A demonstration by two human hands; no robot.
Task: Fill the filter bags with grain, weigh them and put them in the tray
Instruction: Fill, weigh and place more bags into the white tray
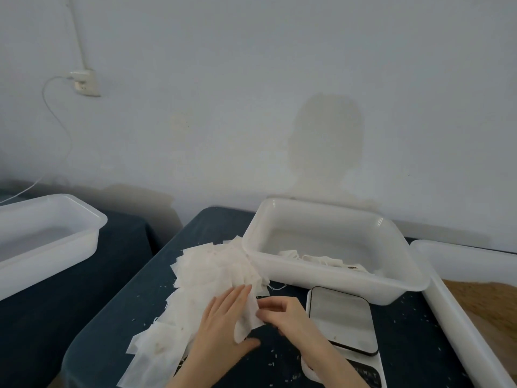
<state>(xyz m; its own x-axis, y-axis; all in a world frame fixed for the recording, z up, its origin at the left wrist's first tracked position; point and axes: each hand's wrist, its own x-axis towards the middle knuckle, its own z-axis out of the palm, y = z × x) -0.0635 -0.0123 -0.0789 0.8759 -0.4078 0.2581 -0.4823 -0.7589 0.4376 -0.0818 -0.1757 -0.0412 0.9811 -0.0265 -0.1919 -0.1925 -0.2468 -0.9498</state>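
Note:
A heap of empty white filter bags (201,281) spreads over the dark blue table. My left hand (223,329) lies flat on the heap with straight fingers. My right hand (282,315) pinches the edge of one filter bag (247,317) between the two hands. A small scale (342,320) with a shiny plate sits just right of my right hand, nothing on it. Behind it stands a white tray (330,217) with a few filled bags (321,260) inside. At the far right a white tub (458,317) holds brown grain (486,303).
A second table at the left carries another white tub (50,228). Loose grains (277,359) dot the blue cloth near the front. A wall socket (85,84) with a cable is on the wall behind.

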